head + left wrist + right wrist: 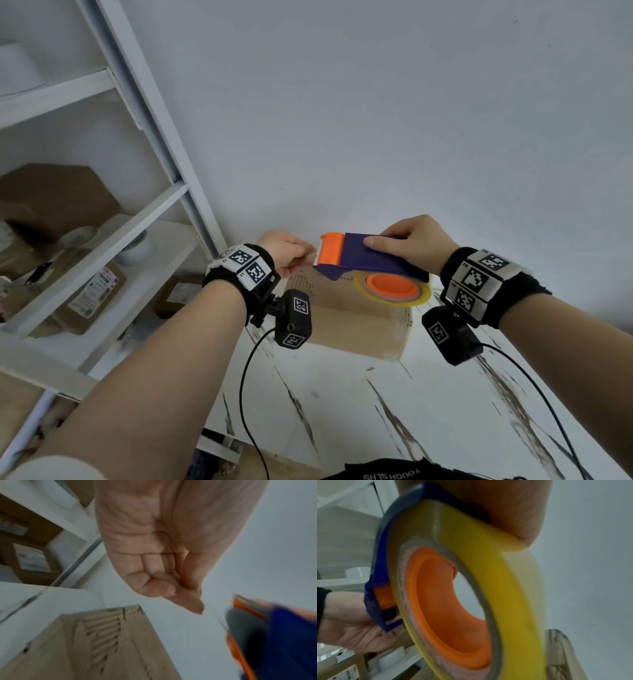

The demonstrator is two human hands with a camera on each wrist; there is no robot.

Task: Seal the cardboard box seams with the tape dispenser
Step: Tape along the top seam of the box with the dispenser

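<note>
My right hand [406, 241] grips the blue tape dispenser [371, 257] from above, thumb flat on its near side, holding it in the air over the cardboard box [349, 329]. The yellowish tape roll [496, 574] on its orange hub [394, 287] hangs below the body. The orange cutter end [330, 251] points left. There my left hand [306, 255] has its thumb and forefinger pinched together at the cutter edge, apparently on the clear tape end. In the left wrist view its other fingers [154, 577] are curled into the palm. The box [102, 649] stands on the white marble table [342, 411].
White shelving [144, 219] at the left carries labelled cardboard boxes [89, 294] and white bowls [137, 248]. A plain white wall [376, 120] rises behind the box. Wrist-camera cables [246, 394] hang over the table's front.
</note>
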